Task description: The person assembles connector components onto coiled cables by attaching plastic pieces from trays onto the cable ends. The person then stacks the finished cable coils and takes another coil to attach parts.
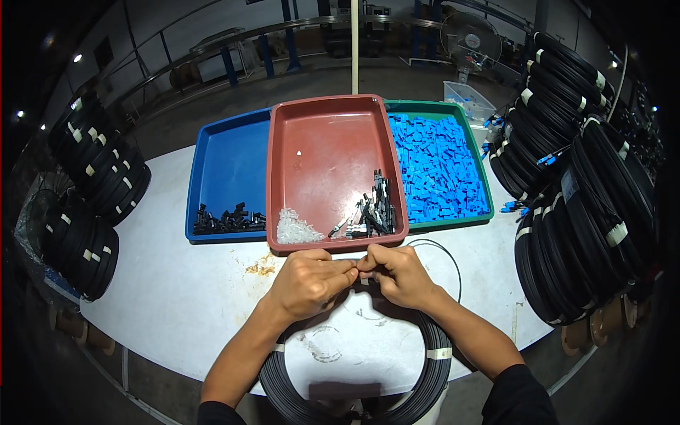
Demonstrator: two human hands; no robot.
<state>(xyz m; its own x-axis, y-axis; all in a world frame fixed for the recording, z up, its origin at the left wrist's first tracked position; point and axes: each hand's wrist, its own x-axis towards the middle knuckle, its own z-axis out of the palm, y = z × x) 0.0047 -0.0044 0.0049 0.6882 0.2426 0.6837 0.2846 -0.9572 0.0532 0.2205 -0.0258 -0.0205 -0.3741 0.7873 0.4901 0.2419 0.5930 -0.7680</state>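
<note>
In front of the red tray [326, 138], my left hand [312, 283] and my right hand [400, 276] meet, fingertips pinched together. Whatever they hold between them is too small and covered to make out. Below both wrists lies a coil of black cable [438, 372], bound with white tape. A loose loop of thin black cable [460, 273] curves out from the coil and passes behind my right hand. Just beyond my fingers, the red tray holds small clear plastic pieces [294, 228] at its near left corner and slim black parts [379, 209] at its near right.
Left of the red tray, a blue tray [227, 152] holds short black pieces [230, 219]. A green tray [489, 195] on the right is full of blue pieces [439, 170]. Stacked cable coils stand at the left [106, 166] and right [588, 212]. A fan [469, 41] stands behind.
</note>
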